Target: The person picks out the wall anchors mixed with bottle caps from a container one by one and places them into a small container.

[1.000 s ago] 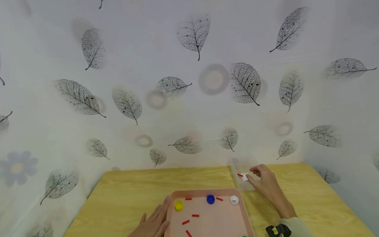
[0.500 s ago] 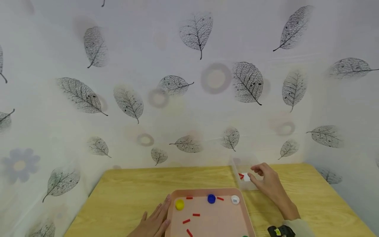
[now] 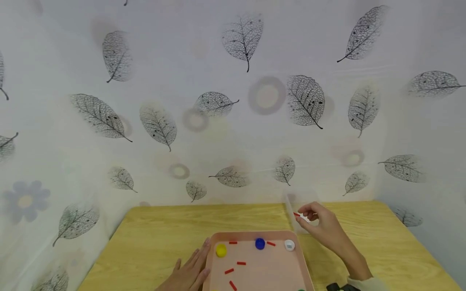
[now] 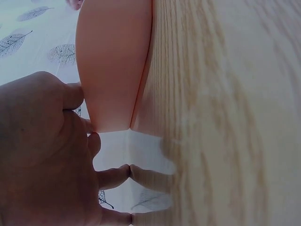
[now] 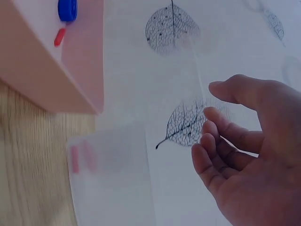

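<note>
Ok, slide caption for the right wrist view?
Right hand near translucent box holding red pieces, pink tray at upper left.

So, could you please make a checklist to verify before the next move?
1. Left hand at pink tray: ok, by its left rim.
2. Right hand at translucent box: ok.
3. Red pieces inside that box: ok, two show through its wall.
4. Piece gripped by right hand: not ok, the right wrist view shows none held.
5. Shape of green item: cannot tell, only its edge shows.
</note>
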The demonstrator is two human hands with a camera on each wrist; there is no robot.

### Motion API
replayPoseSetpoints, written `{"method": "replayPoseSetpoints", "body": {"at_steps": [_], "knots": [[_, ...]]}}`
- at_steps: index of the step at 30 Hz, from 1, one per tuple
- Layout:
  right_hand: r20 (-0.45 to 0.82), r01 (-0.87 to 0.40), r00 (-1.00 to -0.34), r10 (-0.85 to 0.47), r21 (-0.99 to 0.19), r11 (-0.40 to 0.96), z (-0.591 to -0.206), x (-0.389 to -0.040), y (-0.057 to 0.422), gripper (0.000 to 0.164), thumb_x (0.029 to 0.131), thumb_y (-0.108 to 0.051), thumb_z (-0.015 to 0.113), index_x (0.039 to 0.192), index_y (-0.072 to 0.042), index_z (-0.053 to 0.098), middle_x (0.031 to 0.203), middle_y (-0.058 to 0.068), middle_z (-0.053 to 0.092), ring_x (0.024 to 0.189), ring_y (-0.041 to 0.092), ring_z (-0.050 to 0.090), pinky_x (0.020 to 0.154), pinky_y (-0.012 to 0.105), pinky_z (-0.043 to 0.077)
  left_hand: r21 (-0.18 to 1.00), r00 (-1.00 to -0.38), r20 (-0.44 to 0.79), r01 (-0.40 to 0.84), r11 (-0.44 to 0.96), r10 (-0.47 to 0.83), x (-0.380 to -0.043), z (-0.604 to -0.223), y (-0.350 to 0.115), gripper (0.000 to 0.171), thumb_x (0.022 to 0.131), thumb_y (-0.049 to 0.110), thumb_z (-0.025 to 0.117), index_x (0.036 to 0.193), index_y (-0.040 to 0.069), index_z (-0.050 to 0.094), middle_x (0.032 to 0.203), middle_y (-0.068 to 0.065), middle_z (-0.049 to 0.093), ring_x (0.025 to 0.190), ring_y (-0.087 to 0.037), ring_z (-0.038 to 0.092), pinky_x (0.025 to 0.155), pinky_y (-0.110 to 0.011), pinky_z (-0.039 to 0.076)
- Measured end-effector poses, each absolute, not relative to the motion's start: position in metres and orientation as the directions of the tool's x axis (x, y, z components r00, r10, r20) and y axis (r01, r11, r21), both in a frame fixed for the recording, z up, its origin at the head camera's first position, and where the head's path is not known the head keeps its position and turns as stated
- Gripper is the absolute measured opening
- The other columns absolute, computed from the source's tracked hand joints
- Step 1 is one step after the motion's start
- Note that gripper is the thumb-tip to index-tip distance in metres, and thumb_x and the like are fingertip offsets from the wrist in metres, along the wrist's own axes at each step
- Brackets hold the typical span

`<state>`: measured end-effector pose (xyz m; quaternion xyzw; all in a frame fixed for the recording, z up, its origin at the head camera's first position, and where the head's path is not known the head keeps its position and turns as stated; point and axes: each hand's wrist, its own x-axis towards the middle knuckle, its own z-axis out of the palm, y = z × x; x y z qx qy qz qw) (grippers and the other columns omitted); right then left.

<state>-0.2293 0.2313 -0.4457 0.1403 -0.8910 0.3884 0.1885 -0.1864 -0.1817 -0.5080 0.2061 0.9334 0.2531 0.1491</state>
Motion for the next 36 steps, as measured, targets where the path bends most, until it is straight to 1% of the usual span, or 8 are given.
{"method": "replayPoseSetpoints", "body": {"at_steps": [6,12,14,18,22,25,30,36], "knots": [[0.435,-0.441,-0.885,-0.165,-0.674,0.593,-0.452,-0.222,0.208,0.013,0.087,-0.02,0.07,0.098,-0.017,0.064,0.087,-0.008,0.06,0.077,0.007,0.055,0.069,0.027,0.05,0.527,-0.87,-0.152,0.329,0.783,0.468,-0.18,-0.507,-0.185,0.062,0.101,0.053,0.02,0.153,0.029,-0.004,0.159,0.001,0.006,0.139,-0.04,0.021,0.089,-0.082,0.01],[0.39,-0.419,-0.904,-0.173,-0.733,0.536,-0.46,-0.217,0.189,0.014,0.085,-0.018,0.072,0.097,-0.017,0.064,0.085,-0.008,0.06,0.075,0.009,0.055,0.067,0.026,0.05,0.509,-0.866,-0.136,0.355,0.784,0.481,-0.181,-0.504,-0.188,0.062,0.101,0.052,0.02,0.153,0.029,-0.006,0.159,0.002,0.005,0.137,-0.041,0.026,0.089,-0.082,0.011],[0.378,-0.414,-0.908,-0.179,-0.746,0.522,-0.465,-0.216,0.184,0.015,0.084,-0.015,0.072,0.097,-0.015,0.065,0.083,-0.006,0.06,0.074,0.009,0.055,0.067,0.027,0.05,0.497,-0.871,-0.131,0.355,0.792,0.473,-0.181,-0.502,-0.189,0.062,0.101,0.052,0.02,0.153,0.029,-0.005,0.159,0.002,0.006,0.136,-0.04,0.028,0.089,-0.081,0.011],[0.354,-0.395,-0.917,-0.182,-0.748,0.533,-0.476,-0.215,0.175,0.015,0.082,-0.011,0.073,0.095,-0.008,0.065,0.08,-0.004,0.059,0.071,0.009,0.055,0.063,0.026,0.051,0.494,-0.875,-0.149,0.338,0.801,0.461,-0.18,-0.5,-0.19,0.063,0.1,0.055,0.02,0.153,0.03,-0.005,0.159,0.002,0.006,0.137,-0.04,0.027,0.089,-0.081,0.011],[0.318,-0.368,-0.929,-0.19,-0.736,0.568,-0.483,-0.214,0.167,0.015,0.082,-0.012,0.074,0.092,-0.004,0.066,0.079,-0.003,0.059,0.069,0.009,0.055,0.06,0.024,0.05,0.495,-0.87,-0.128,0.361,0.791,0.477,-0.18,-0.498,-0.191,0.063,0.101,0.052,0.022,0.153,0.028,-0.004,0.159,-0.001,0.007,0.136,-0.04,0.027,0.089,-0.081,0.013],[0.297,-0.366,-0.93,-0.215,-0.72,0.59,-0.485,-0.216,0.163,0.013,0.082,-0.01,0.073,0.091,-0.003,0.067,0.08,-0.001,0.06,0.07,0.009,0.056,0.06,0.023,0.05,0.49,-0.87,-0.096,0.382,0.783,0.484,-0.182,-0.495,-0.191,0.062,0.102,0.049,0.024,0.153,0.025,-0.002,0.159,-0.002,0.007,0.137,-0.039,0.027,0.09,-0.08,0.014],[0.312,-0.396,-0.917,-0.247,-0.657,0.642,-0.492,-0.223,0.161,0.012,0.078,-0.004,0.074,0.089,-0.004,0.069,0.08,0.002,0.063,0.07,0.01,0.056,0.06,0.022,0.049,0.492,-0.865,-0.086,0.395,0.776,0.495,-0.184,-0.493,-0.187,0.063,0.102,0.05,0.023,0.153,0.027,-0.003,0.159,0.002,0.005,0.138,-0.037,0.025,0.093,-0.079,0.012],[0.316,-0.414,-0.906,-0.283,-0.514,0.751,-0.504,-0.223,0.16,0.011,0.074,-0.004,0.074,0.083,-0.008,0.069,0.074,-0.004,0.054,0.068,0.007,0.048,0.059,0.021,0.044,0.51,-0.853,-0.088,0.405,0.758,0.515,-0.179,-0.496,-0.185,0.063,0.102,0.048,0.024,0.154,0.023,-0.003,0.159,-0.002,0.005,0.137,-0.04,0.026,0.091,-0.08,0.012]]}}
